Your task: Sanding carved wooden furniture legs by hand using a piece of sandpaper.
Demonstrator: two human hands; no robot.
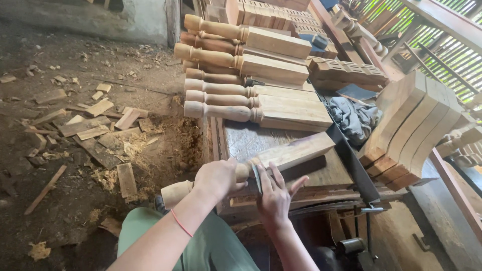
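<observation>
Pale turned wood: one long baluster leg (261, 160), round and lathe-shaped at the near end, square-sectioned at the far end, lying across the edge of the dark plank workbench (321, 173) with its long axis running from lower left by the person's knee up to the right. Left hand (217, 178) closed round the turned neck, the nearer of the two to the round end; right hand (275, 193) just beside it, fingers half spread, pressing a thin dark blade-like strip (256, 178) against the shoulder where round meets square. Stack of matching pale turned legs (251, 75) lies well beyond, axes left to right.

Turned wooden leg (281, 155), lying across workbench (331, 173)
</observation>
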